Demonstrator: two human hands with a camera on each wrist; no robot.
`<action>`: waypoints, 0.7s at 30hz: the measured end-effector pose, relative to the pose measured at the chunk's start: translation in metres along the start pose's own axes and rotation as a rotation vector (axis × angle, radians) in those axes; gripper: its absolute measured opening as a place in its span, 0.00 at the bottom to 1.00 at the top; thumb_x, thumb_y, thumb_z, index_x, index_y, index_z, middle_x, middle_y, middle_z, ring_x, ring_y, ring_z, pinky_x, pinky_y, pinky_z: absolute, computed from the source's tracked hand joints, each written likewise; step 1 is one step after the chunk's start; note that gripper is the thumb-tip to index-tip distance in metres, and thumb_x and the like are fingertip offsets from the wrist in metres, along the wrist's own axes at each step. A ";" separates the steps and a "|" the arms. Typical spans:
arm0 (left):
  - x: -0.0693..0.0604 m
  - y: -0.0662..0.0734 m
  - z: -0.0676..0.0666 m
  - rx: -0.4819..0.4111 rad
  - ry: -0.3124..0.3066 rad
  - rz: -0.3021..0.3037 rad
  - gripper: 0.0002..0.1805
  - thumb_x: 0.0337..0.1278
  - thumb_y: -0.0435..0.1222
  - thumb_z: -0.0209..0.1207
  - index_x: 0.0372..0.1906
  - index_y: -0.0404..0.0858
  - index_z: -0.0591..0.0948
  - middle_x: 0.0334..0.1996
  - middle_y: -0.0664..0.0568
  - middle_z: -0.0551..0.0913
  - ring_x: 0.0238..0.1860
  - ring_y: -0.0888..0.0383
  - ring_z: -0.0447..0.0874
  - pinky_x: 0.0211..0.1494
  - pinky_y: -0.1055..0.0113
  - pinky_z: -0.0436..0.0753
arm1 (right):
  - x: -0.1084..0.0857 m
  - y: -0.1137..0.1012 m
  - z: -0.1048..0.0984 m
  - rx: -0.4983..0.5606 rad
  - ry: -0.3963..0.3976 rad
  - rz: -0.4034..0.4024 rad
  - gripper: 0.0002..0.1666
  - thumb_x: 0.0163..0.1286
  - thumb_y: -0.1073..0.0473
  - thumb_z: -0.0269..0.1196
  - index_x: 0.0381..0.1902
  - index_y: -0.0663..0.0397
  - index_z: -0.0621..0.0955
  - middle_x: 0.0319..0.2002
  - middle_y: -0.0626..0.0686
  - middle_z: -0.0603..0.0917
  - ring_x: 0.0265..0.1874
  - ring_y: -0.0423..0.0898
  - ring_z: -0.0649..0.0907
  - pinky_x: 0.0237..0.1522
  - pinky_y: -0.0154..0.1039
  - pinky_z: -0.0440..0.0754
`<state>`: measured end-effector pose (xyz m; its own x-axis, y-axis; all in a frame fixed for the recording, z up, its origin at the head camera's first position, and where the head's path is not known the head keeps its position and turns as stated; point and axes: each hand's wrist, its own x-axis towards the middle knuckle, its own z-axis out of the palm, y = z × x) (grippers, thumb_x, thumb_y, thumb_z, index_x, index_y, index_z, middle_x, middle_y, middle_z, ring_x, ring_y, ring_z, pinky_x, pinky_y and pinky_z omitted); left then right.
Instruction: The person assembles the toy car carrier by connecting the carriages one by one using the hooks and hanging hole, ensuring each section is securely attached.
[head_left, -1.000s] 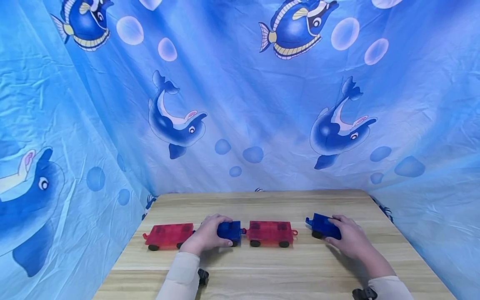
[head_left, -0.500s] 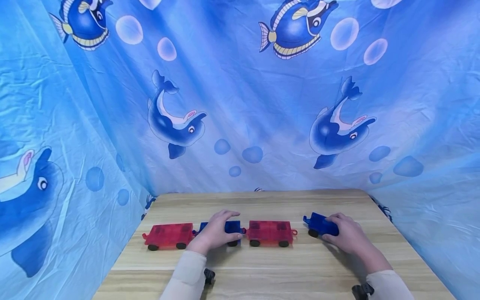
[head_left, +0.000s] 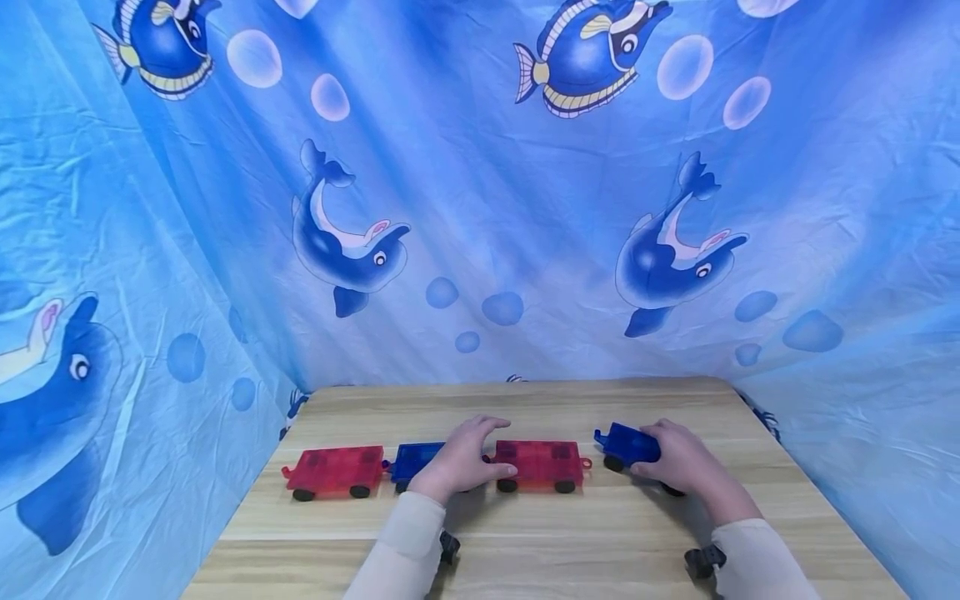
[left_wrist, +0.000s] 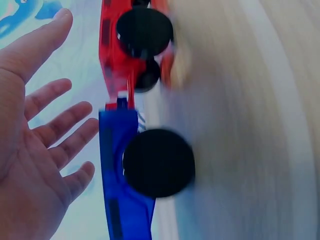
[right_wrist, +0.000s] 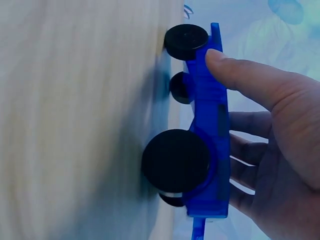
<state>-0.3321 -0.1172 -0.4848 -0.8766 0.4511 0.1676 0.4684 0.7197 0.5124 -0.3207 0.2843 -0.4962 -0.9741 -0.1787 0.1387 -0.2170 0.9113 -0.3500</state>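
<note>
In the head view a red toy train car (head_left: 337, 472), a blue car (head_left: 411, 457) and a second red car (head_left: 546, 460) stand in a row, joined by hooks. My left hand (head_left: 471, 458) hovers over the joint between the blue and right red cars. Its fingers are spread and hold nothing, as the left wrist view of the palm (left_wrist: 35, 165) confirms. Off to the right, my right hand (head_left: 684, 458) pinches another blue car (head_left: 627, 444), thumb on the near side, fingers on the far side. Its hook sits slightly apart from the red car's loop (head_left: 587, 462).
The wooden table (head_left: 495, 542) carries the cars across its middle. A blue cloth (head_left: 480, 208) printed with dolphins and fish hangs behind and along both sides. Small black cameras (head_left: 705, 561) are strapped at both wrists.
My left hand has let go of the middle blue car and moved right, its fingers spreading. My right hand has drawn its blue car left, narrowing the gap to the red car.
</note>
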 end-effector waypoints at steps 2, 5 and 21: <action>0.003 0.004 0.005 0.009 -0.003 0.002 0.42 0.58 0.56 0.74 0.76 0.55 0.72 0.74 0.53 0.71 0.74 0.45 0.68 0.70 0.42 0.74 | 0.003 -0.003 -0.001 0.002 -0.017 0.013 0.49 0.56 0.43 0.81 0.66 0.68 0.79 0.57 0.67 0.80 0.55 0.67 0.80 0.55 0.68 0.79; 0.008 0.010 0.010 0.007 -0.008 0.007 0.43 0.57 0.56 0.74 0.76 0.55 0.72 0.73 0.53 0.72 0.73 0.45 0.69 0.70 0.43 0.74 | 0.007 -0.006 0.000 0.005 -0.038 0.030 0.49 0.55 0.43 0.82 0.67 0.67 0.78 0.57 0.66 0.80 0.55 0.66 0.80 0.55 0.68 0.79; 0.017 0.029 0.039 0.023 -0.013 0.006 0.46 0.50 0.51 0.80 0.75 0.52 0.74 0.67 0.55 0.76 0.65 0.51 0.75 0.62 0.51 0.82 | 0.008 -0.013 0.001 0.033 -0.056 0.044 0.49 0.56 0.43 0.82 0.68 0.64 0.78 0.58 0.64 0.79 0.56 0.65 0.79 0.54 0.68 0.78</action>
<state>-0.3295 -0.0682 -0.5000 -0.8723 0.4621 0.1598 0.4763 0.7290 0.4916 -0.3257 0.2708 -0.4916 -0.9846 -0.1598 0.0709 -0.1748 0.9060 -0.3854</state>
